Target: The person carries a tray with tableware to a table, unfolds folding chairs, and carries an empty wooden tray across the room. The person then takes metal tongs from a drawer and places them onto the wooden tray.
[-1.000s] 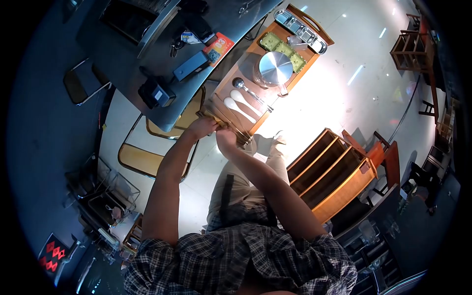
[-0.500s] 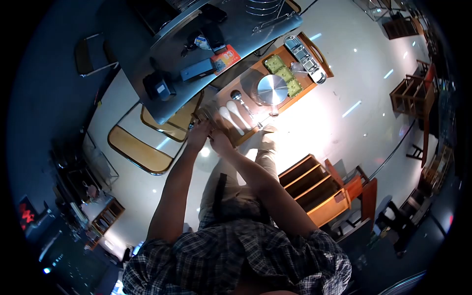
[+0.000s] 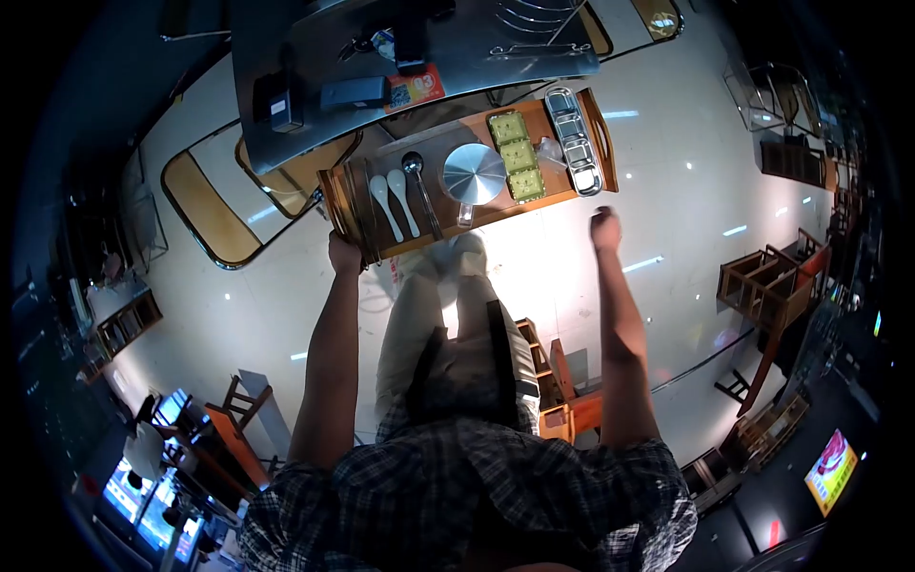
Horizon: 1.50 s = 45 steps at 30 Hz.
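Observation:
A wooden tray with raised ends spans the space before me. My left hand is closed at its left end, near the front corner. My right hand, fingers curled, is just in front of its right end; whether it touches the tray is unclear. On the tray lie two white spoons, a metal ladle, a round steel lid on a pot, green square dishes and a steel compartment tray.
Beyond the tray stands a dark metal table with a blue box and an orange card. Folding chairs are at the left. A wooden shelf unit stands behind my right side.
My view has turned, so the tray now lies almost level across it. My right hand has left the tray's left end and moved to its right end; my left hand remains at the left end.

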### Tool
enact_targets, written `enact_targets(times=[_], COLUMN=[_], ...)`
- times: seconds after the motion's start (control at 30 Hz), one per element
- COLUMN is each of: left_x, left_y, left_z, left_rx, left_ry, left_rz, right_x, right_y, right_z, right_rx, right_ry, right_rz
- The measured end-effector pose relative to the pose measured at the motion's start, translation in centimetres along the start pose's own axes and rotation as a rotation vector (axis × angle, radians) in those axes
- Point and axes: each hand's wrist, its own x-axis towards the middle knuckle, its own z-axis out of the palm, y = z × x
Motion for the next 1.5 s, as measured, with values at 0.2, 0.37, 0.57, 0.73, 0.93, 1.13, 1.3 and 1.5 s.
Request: enact_targets(times=[0.2,0.37,0.57,0.73,0.93,1.13,1.3,1.5], left_x=[0.3,0.5,0.4,0.2,2.8,0.4,0.8,4.7], left_y=[-0.9,-2.5,-3.4,-2.9,-2.2,2.0,4.0,3.5], left_z=[-1.6,-2.1,-1.6,-0.9,-1.0,-1.3,-6.8,-10.4], left_rx=[0.025,0.005,-0.044,-0.013,0.105,-0.142,-0.128,0.101], left_ry=[-0.01,0.02,0.009,-0.029,0.073,0.23,0.219,0.1], left_rz=[-0.06,0.026,0.044,0.002,-0.015,0.386,0.597,0.726], right_x=[7.5,5.7,3.5,4.2,1.8,-6.3,-12.5,-14.9], right_y=[2.3,0.7,1.1,2.4,-2.1,-0.1,-4.4,-17.5], right_z=[-1.6,-0.8,-1.0,-0.4,0.4,4.6,12.1,15.0], right_rx=[-0.115,-0.105,-0.14,0.002,0.022,0.126,0.446,0.673], right_ry=[0.041,0.061,0.117,0.106,0.079,0.139,-0.451,-0.688], right_rz=[0.002,0.034,0.047,0.098,0.274,0.144,0.118,-0.092])
